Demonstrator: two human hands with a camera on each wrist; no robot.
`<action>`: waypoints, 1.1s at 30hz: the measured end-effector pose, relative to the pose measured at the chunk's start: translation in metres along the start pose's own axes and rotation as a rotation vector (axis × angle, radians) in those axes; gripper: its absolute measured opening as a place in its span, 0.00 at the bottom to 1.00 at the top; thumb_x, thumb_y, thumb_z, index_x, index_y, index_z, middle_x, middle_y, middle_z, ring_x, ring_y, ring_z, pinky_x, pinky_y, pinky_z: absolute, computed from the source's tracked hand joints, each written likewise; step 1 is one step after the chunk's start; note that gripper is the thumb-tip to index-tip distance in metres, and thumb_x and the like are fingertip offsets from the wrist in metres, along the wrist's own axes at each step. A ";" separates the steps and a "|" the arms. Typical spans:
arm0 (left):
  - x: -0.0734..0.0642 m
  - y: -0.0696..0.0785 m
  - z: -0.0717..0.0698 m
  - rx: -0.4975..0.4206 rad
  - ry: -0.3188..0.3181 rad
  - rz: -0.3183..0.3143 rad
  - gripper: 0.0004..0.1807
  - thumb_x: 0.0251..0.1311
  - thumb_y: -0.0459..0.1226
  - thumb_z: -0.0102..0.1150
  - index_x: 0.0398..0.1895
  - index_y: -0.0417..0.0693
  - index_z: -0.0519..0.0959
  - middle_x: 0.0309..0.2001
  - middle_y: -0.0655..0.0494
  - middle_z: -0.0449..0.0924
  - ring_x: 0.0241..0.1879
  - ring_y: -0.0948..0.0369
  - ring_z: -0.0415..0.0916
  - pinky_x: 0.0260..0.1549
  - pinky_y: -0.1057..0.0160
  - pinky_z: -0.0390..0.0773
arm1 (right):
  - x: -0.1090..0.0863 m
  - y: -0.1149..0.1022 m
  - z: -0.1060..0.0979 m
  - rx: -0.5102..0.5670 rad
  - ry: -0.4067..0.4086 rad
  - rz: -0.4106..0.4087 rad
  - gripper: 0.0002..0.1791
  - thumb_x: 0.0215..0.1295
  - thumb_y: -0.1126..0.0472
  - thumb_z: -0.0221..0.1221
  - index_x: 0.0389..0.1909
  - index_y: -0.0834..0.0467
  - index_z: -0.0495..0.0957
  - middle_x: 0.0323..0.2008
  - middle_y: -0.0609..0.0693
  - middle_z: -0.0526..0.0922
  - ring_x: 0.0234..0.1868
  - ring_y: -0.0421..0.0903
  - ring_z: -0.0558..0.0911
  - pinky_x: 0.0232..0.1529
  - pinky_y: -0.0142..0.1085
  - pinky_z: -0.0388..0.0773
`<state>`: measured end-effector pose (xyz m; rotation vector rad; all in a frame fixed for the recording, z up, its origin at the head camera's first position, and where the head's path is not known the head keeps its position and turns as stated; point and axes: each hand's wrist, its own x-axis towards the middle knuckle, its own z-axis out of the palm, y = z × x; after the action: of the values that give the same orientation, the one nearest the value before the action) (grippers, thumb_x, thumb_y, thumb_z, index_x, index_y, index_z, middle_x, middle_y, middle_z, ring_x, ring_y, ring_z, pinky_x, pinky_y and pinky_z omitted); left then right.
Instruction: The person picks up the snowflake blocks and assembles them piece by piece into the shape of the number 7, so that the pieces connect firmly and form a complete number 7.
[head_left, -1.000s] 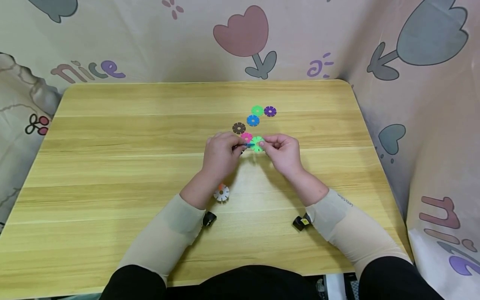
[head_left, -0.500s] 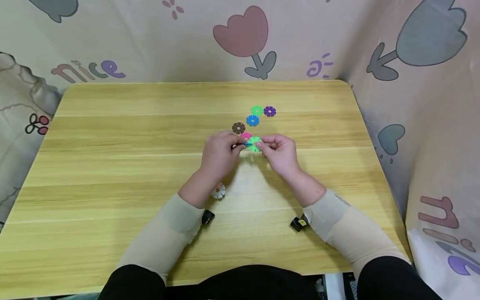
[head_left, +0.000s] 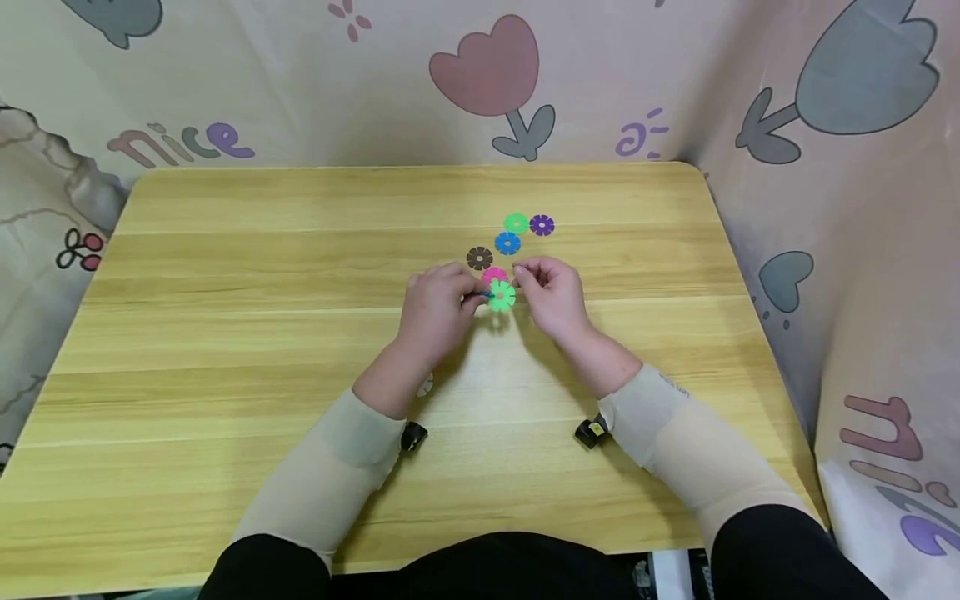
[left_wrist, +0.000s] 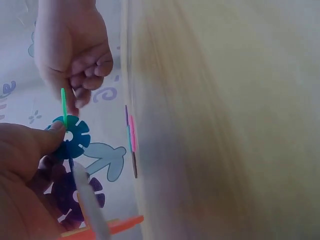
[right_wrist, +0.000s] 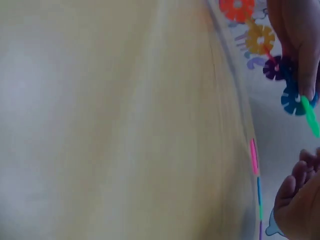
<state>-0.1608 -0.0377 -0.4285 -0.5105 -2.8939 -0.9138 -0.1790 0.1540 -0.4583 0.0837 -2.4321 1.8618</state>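
Left of the pink disc, the left hand pinches the blue disc of a chain, whose green disc sits just nearer the person than the pink disc. To the pink disc's right, the right hand hangs loosely curled, holding nothing.

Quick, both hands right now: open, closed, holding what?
Left hand: closed, pinching the linked blue round notched plastic disc.
Right hand: open, loosely curled, holding nothing, beside the linked green round notched plastic disc.

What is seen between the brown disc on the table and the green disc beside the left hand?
In the head view, a pink disc on the table shows between them, the green disc partly covering it and the brown disc beyond.
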 end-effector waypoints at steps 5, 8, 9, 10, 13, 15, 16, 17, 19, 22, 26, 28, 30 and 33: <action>-0.002 -0.003 0.000 0.001 0.006 -0.003 0.05 0.70 0.39 0.70 0.42 0.51 0.92 0.42 0.59 0.86 0.47 0.54 0.80 0.56 0.45 0.69 | 0.014 0.002 0.003 -0.235 -0.107 0.001 0.15 0.73 0.67 0.65 0.55 0.70 0.83 0.39 0.58 0.85 0.38 0.48 0.81 0.41 0.34 0.81; -0.002 -0.005 0.000 0.000 0.007 -0.006 0.05 0.70 0.40 0.70 0.43 0.51 0.92 0.42 0.59 0.86 0.48 0.54 0.80 0.57 0.45 0.68 | 0.020 0.004 0.005 -0.338 -0.156 0.013 0.17 0.73 0.66 0.67 0.58 0.69 0.82 0.43 0.59 0.86 0.44 0.52 0.84 0.48 0.39 0.83; -0.002 -0.005 0.001 -0.001 0.006 -0.007 0.05 0.70 0.40 0.70 0.43 0.51 0.92 0.42 0.59 0.85 0.48 0.54 0.80 0.57 0.45 0.68 | 0.022 0.004 0.006 -0.362 -0.168 0.023 0.18 0.73 0.66 0.67 0.59 0.69 0.82 0.44 0.59 0.86 0.46 0.53 0.85 0.51 0.40 0.83; -0.002 -0.005 0.001 -0.002 0.005 -0.008 0.05 0.70 0.40 0.70 0.43 0.51 0.92 0.42 0.59 0.85 0.48 0.54 0.80 0.56 0.45 0.68 | 0.023 0.004 0.007 -0.385 -0.177 0.034 0.19 0.73 0.66 0.66 0.61 0.69 0.81 0.46 0.59 0.86 0.48 0.53 0.85 0.53 0.41 0.83; -0.002 -0.005 0.000 -0.002 0.002 -0.010 0.06 0.70 0.40 0.70 0.43 0.51 0.92 0.42 0.59 0.85 0.47 0.54 0.79 0.55 0.46 0.68 | 0.026 0.005 0.009 -0.454 -0.208 0.072 0.21 0.73 0.70 0.64 0.65 0.68 0.79 0.53 0.60 0.85 0.55 0.54 0.84 0.61 0.42 0.80; -0.002 -0.006 0.000 -0.001 -0.001 -0.011 0.06 0.70 0.39 0.70 0.44 0.51 0.92 0.42 0.58 0.85 0.47 0.54 0.79 0.54 0.46 0.68 | 0.027 0.005 0.010 -0.506 -0.228 0.089 0.24 0.71 0.74 0.61 0.67 0.66 0.77 0.56 0.60 0.83 0.58 0.55 0.82 0.64 0.43 0.78; -0.002 -0.006 0.000 0.000 -0.002 -0.010 0.06 0.70 0.39 0.70 0.44 0.50 0.92 0.42 0.58 0.85 0.47 0.53 0.80 0.53 0.46 0.68 | 0.028 0.006 0.011 -0.533 -0.237 0.093 0.25 0.70 0.75 0.60 0.68 0.66 0.77 0.57 0.60 0.83 0.59 0.55 0.81 0.65 0.43 0.77; -0.002 -0.006 0.000 0.001 -0.004 -0.010 0.06 0.69 0.39 0.71 0.44 0.50 0.92 0.42 0.58 0.85 0.47 0.53 0.80 0.53 0.46 0.69 | 0.028 0.006 0.012 -0.553 -0.246 0.096 0.27 0.69 0.77 0.59 0.68 0.66 0.76 0.57 0.59 0.82 0.59 0.55 0.81 0.65 0.43 0.77; -0.002 -0.006 0.000 0.000 -0.006 -0.010 0.06 0.69 0.39 0.71 0.44 0.50 0.92 0.42 0.58 0.85 0.47 0.53 0.79 0.53 0.46 0.68 | 0.029 0.007 0.013 -0.589 -0.256 0.096 0.28 0.67 0.79 0.57 0.69 0.65 0.76 0.57 0.59 0.82 0.60 0.54 0.80 0.66 0.43 0.76; -0.002 -0.006 0.000 -0.004 -0.008 -0.013 0.06 0.69 0.39 0.71 0.44 0.50 0.92 0.42 0.58 0.85 0.47 0.53 0.79 0.53 0.46 0.68 | 0.029 0.006 0.014 -0.625 -0.267 0.098 0.28 0.68 0.79 0.55 0.69 0.64 0.77 0.59 0.59 0.81 0.62 0.55 0.79 0.68 0.44 0.75; -0.002 -0.006 0.001 -0.011 -0.008 -0.016 0.06 0.69 0.39 0.71 0.44 0.50 0.92 0.42 0.58 0.85 0.47 0.53 0.79 0.54 0.46 0.68 | 0.028 0.004 0.015 -0.660 -0.281 0.101 0.28 0.69 0.80 0.54 0.68 0.63 0.79 0.60 0.59 0.80 0.63 0.56 0.79 0.69 0.46 0.74; -0.002 -0.005 0.001 -0.013 -0.008 -0.014 0.05 0.69 0.39 0.71 0.44 0.51 0.92 0.42 0.59 0.86 0.48 0.53 0.79 0.55 0.47 0.68 | 0.028 0.004 0.015 -0.674 -0.288 0.102 0.28 0.68 0.80 0.54 0.67 0.62 0.80 0.59 0.59 0.80 0.61 0.56 0.79 0.68 0.46 0.74; -0.002 -0.005 0.002 -0.013 -0.006 -0.009 0.05 0.69 0.39 0.71 0.43 0.51 0.92 0.42 0.59 0.86 0.48 0.53 0.79 0.55 0.47 0.68 | 0.029 0.003 0.016 -0.684 -0.291 0.101 0.26 0.69 0.79 0.55 0.66 0.62 0.80 0.58 0.58 0.80 0.60 0.55 0.79 0.67 0.46 0.75; -0.002 -0.005 0.002 -0.009 -0.004 0.001 0.05 0.69 0.39 0.71 0.43 0.51 0.92 0.43 0.59 0.86 0.48 0.53 0.80 0.54 0.47 0.68 | 0.030 0.003 0.017 -0.678 -0.287 0.102 0.26 0.68 0.79 0.56 0.65 0.62 0.81 0.56 0.58 0.81 0.58 0.55 0.79 0.67 0.46 0.75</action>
<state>-0.1605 -0.0410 -0.4334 -0.5145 -2.8945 -0.9269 -0.2092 0.1384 -0.4630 0.1948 -3.1722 1.0084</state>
